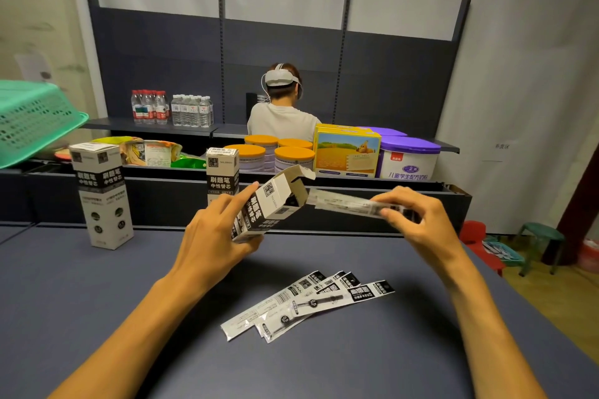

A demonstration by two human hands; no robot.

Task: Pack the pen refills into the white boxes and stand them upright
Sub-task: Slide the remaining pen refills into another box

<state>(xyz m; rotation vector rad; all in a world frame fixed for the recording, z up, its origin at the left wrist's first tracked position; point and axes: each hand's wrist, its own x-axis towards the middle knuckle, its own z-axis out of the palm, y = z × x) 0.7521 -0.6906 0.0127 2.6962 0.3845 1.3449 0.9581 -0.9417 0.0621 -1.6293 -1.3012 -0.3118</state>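
The refill packet [353, 204] blurs, its front end hidden inside the tilted box [272, 207]; fine print unreadable.

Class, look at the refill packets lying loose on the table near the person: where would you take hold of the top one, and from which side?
Pinch the top refill packet near its dark right end, coming from above and from the right. It lies flat on the table, fanned over the others, and that end sticks out clear of them, probably letting it lift without dragging the rest.

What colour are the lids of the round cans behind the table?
Orange lids, seen in the head view.
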